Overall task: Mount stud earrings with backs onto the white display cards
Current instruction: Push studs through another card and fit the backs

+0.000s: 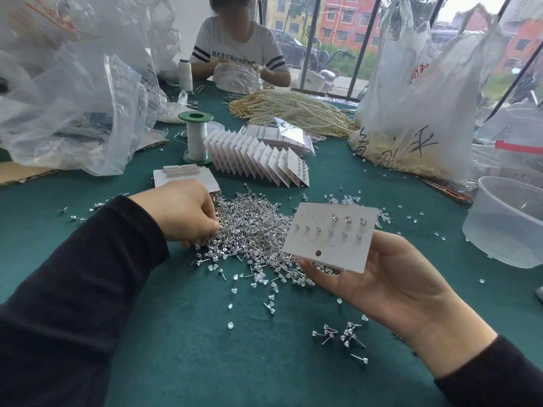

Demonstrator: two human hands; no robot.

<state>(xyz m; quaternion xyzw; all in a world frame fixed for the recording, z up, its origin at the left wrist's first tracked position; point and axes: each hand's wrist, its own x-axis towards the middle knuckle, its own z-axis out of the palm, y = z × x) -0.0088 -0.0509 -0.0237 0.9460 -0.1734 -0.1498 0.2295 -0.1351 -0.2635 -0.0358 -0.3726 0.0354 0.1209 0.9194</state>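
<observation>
My right hand holds a white display card from below, palm up, above the green cloth. Several crystal studs sit in the card's holes. A big heap of loose stud earrings lies in the middle of the table, with clear plastic backs scattered at its near edge. My left hand reaches into the left side of the heap with curled fingers; whether it pinches a stud is hidden. A small cluster of studs lies near my right wrist.
A fanned row of filled cards and a stack of blank cards lie behind the heap. A green-topped thread spool, pearl strands, plastic bags, a clear tub and a seated person surround the work area.
</observation>
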